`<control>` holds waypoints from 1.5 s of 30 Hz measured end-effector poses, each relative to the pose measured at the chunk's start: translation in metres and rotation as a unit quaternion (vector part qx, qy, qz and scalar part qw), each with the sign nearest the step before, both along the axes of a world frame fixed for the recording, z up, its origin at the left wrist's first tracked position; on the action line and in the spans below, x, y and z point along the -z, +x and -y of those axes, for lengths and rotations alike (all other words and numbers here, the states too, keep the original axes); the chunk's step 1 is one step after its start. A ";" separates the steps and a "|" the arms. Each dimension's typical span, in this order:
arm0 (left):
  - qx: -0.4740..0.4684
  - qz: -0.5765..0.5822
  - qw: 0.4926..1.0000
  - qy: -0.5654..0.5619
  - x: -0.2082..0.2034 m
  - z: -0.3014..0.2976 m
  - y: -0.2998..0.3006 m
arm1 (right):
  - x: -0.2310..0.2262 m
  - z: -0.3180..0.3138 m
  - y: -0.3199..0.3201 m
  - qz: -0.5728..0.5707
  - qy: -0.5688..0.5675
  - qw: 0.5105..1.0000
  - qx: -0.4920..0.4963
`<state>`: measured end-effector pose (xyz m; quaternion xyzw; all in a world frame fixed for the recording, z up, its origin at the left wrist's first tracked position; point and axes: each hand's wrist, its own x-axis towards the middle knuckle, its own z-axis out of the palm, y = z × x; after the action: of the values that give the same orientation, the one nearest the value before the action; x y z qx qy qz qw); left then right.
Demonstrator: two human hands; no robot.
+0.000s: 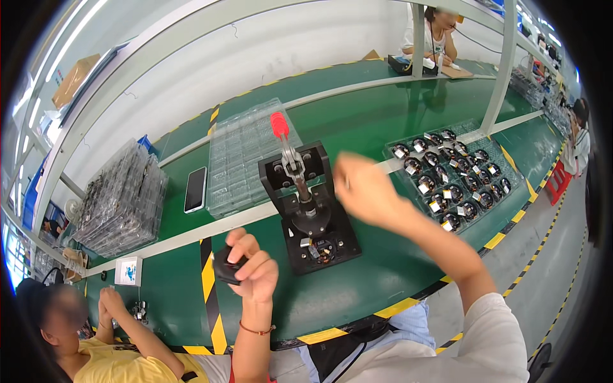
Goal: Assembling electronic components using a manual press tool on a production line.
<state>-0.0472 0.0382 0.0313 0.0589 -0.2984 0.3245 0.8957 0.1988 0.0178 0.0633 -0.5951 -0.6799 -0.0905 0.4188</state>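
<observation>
My left hand is closed around a black, flat-sided part, held above the green bench left of the fixture. My right hand is curled just right of the black clamp fixture; whatever its fingers hold, if anything, is hidden. The fixture carries a metal toggle clamp with a red handle pointing up. On its base, in front of the round clamp foot, lies a small round electronic assembly with wires and a white label.
A clear tray of several round assemblies stands right. Behind the fixture are empty clear trays and a phone. Stacked trays stand left. A co-worker in yellow sits close on the left. Metal posts rise from the bench.
</observation>
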 end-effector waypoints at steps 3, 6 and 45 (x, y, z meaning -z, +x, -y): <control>-0.021 -0.008 0.999 0.037 0.006 -0.007 -0.002 | 0.040 0.045 -0.014 0.067 -0.208 0.974 -0.065; -0.127 -0.076 0.986 0.077 0.017 -0.010 0.005 | 0.055 0.056 -0.028 0.035 -0.149 0.982 -0.113; -0.389 -0.639 0.370 0.552 0.031 0.004 0.037 | 0.070 0.050 0.399 0.063 -0.175 0.926 0.328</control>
<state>-0.0098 0.0343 -0.0001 0.8389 0.3055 0.2661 0.3634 0.5983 -0.0321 -0.0065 -0.8415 -0.4769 -0.1400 0.2116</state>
